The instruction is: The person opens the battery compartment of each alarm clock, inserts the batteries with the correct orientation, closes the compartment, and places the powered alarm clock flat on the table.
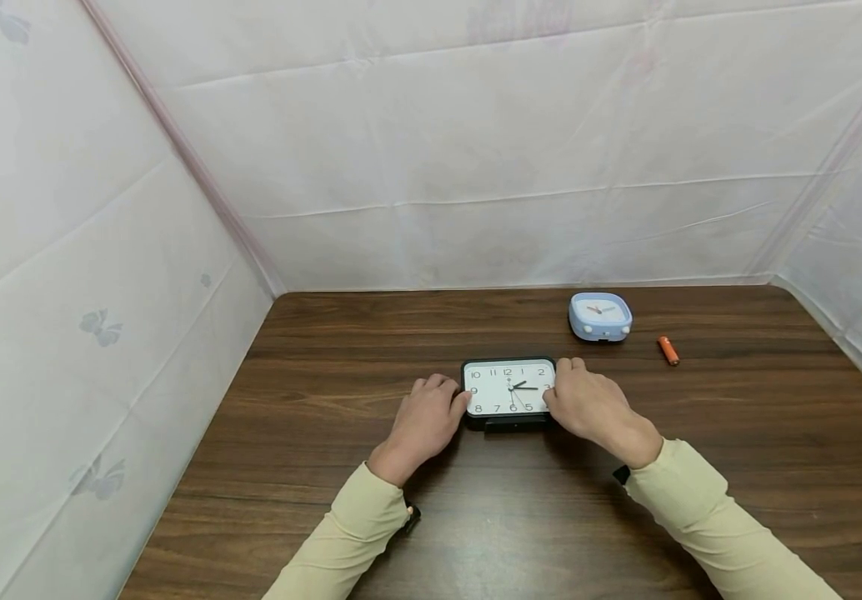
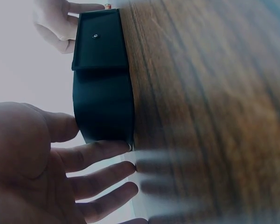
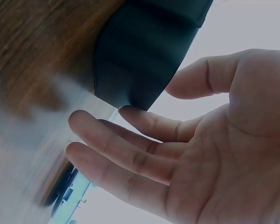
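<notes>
A black rectangular clock (image 1: 493, 390) with a white numbered face lies face up on the brown wooden table, between both hands. At its left end my left hand (image 1: 423, 418) grips it, thumb near the top edge and index finger along the side; the other fingers spread beside it in the left wrist view. My right hand (image 1: 594, 406) pinches the opposite end, thumb over the face's edge and a fingertip at the side. The wrist views show the clock's dark side wall (image 2: 105, 105), with a raised strip carrying a small screw.
A small light-blue clock (image 1: 600, 329) stands behind the right hand, towards the table's back edge. To its right lies an orange battery (image 1: 668, 350). Pale patterned sheeting (image 1: 438, 142) rises around the table's back and sides.
</notes>
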Demonstrator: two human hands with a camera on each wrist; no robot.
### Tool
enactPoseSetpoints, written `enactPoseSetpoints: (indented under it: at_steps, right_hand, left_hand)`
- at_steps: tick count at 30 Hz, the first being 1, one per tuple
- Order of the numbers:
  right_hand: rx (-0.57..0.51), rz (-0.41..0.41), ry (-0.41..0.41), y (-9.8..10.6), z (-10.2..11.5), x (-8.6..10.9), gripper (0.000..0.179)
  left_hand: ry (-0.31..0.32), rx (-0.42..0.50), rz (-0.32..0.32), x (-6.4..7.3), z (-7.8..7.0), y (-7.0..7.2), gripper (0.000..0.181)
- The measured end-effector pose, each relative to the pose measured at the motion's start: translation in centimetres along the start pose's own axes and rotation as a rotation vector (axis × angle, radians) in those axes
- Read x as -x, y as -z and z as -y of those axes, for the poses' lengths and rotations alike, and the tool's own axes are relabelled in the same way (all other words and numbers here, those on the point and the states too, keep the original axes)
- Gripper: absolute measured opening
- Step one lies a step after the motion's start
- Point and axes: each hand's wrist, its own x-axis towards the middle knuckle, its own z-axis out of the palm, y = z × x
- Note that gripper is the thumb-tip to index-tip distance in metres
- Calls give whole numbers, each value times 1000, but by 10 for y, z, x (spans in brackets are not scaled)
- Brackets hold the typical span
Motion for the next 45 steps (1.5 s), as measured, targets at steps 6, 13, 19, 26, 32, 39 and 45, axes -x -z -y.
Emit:
enactPoseSetpoints:
  at_steps: [6, 13, 19, 26, 32, 39, 45]
  right_hand:
    - [10, 15, -7, 1, -1, -1, 27]
    - [41, 28, -13, 1, -3, -3, 33]
    - [52, 36, -8, -1, -3, -3, 34]
    - [52, 20, 5, -2, -3, -3, 29]
    - [72, 15, 22, -3, -3, -2, 26]
    - [97, 14, 20, -5, -3, -3, 28]
    - [103, -10, 24, -7, -2, -2, 25]
  left_hand:
    - [0, 7, 0, 0, 1, -1, 34]
    - [5, 20, 0, 0, 1, 0, 34]
    - [4, 23, 3, 0, 2, -1, 35]
    - [6, 20, 1, 0, 1, -2, 34]
    - [14, -11, -3, -1, 0, -3, 33]
    - [33, -31, 2, -1, -2, -2, 36]
    - [38, -24, 4, -1, -3, -2, 36]
